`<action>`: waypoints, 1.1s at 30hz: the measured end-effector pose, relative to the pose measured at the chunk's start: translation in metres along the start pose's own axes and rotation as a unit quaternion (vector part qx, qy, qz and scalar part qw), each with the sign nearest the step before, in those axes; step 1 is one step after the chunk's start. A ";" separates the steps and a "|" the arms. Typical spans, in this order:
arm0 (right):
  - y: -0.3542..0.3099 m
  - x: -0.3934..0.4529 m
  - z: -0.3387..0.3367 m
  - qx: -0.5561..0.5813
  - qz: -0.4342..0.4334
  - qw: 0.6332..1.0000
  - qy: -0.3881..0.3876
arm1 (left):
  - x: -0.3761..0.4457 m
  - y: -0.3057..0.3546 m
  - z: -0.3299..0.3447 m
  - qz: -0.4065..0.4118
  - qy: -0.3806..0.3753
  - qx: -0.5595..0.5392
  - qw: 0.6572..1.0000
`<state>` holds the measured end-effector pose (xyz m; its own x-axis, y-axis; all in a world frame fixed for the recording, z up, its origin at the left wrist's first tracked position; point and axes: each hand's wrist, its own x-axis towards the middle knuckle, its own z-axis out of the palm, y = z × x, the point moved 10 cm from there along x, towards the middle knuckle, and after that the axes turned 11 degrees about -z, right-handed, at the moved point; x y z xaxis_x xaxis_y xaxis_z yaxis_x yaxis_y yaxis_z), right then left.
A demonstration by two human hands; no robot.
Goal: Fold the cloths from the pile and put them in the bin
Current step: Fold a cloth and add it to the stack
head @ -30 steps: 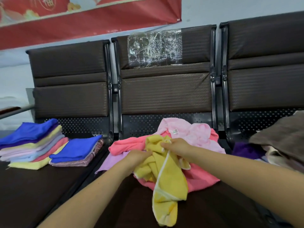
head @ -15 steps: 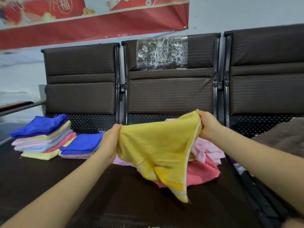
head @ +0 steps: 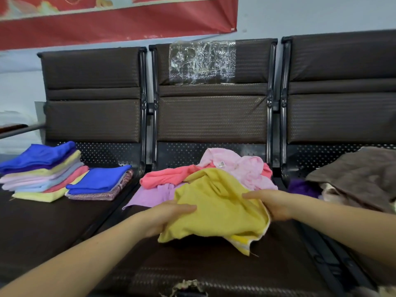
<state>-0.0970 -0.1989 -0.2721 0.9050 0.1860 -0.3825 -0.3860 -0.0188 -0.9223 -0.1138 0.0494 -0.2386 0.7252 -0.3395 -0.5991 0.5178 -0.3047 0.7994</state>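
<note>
A yellow cloth [head: 216, 209] lies rumpled over the front of the middle seat, partly on the pile. My left hand [head: 169, 215] grips its left edge and my right hand [head: 272, 202] grips its right edge. Behind it sits the unfolded pile: a coral cloth [head: 167, 179], a light pink cloth [head: 237, 166] and a lilac cloth [head: 150, 196]. No bin shows in view.
On the left seat stand a tall stack of folded cloths [head: 40, 170] and a lower stack topped by a blue cloth [head: 100, 181]. Brown and purple fabric [head: 355, 176] lies on the right seat. Dark chair backs [head: 212, 116] rise behind.
The yellow cloth was lifted out of the pile, stretched open in the air, and has now come down onto the seat, with both hands lower and closer to me.
</note>
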 end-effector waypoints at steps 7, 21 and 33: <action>0.017 -0.040 0.004 -0.221 0.030 0.975 0.001 | -0.019 0.044 -0.008 0.108 0.070 -0.193 0.973; -0.114 -0.056 -0.004 0.086 -0.150 0.977 0.124 | -0.078 0.114 -0.081 0.252 0.306 -0.041 0.917; -0.199 -0.096 0.029 0.178 -0.300 0.936 0.056 | -0.143 0.144 -0.089 0.313 0.211 -0.216 0.901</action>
<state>-0.1118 -0.1841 -0.0500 0.9832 -0.0465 0.1768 0.1809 0.3875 -0.9039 -0.1025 0.1337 -0.0336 0.9971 0.0713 -0.0274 0.0100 0.2340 0.9722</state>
